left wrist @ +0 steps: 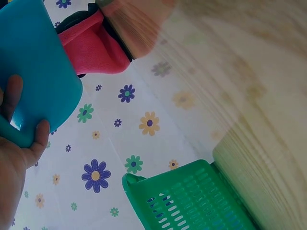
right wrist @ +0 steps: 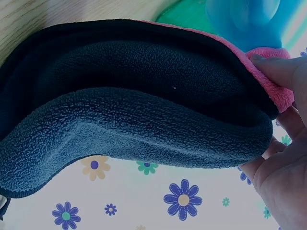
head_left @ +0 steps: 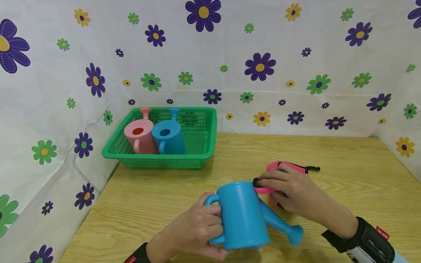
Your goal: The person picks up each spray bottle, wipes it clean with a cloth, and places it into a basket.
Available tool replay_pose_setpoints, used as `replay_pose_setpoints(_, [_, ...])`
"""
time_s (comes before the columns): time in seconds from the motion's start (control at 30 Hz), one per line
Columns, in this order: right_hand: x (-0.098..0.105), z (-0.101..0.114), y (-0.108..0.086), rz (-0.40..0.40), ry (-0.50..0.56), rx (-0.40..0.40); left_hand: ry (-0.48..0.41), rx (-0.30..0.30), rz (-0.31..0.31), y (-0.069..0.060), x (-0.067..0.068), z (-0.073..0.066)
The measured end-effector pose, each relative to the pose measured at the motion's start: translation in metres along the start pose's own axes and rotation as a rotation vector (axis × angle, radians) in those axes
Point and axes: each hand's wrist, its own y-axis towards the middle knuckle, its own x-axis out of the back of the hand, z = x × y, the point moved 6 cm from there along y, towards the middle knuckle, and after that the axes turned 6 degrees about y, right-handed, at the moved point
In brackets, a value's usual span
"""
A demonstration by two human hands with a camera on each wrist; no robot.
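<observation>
My left hand grips the handle of a blue watering can, which is tilted with its spout pointing down to the right. Beside the can's upper right edge, my right hand pinches a pink-and-black cloth. A bunched part of the cloth touches the can near its rim. In the right wrist view, the fluffy dark side of the cloth hangs in a fold from the thumb and fingers. The left wrist view shows the cloth's pink side next to the can.
A green plastic basket stands at the back left of the wooden table. Inside it are a pink watering can and another blue watering can, side by side. A flower-patterned white sheet hangs behind and at the sides.
</observation>
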Motion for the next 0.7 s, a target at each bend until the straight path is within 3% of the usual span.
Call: replay_pose_setpoints(0.7, [-0.0030,0.0032,-0.0017,0.042,0.044,0.013,0.026,0.009,-0.044,-0.0030,0.0025,0.0046])
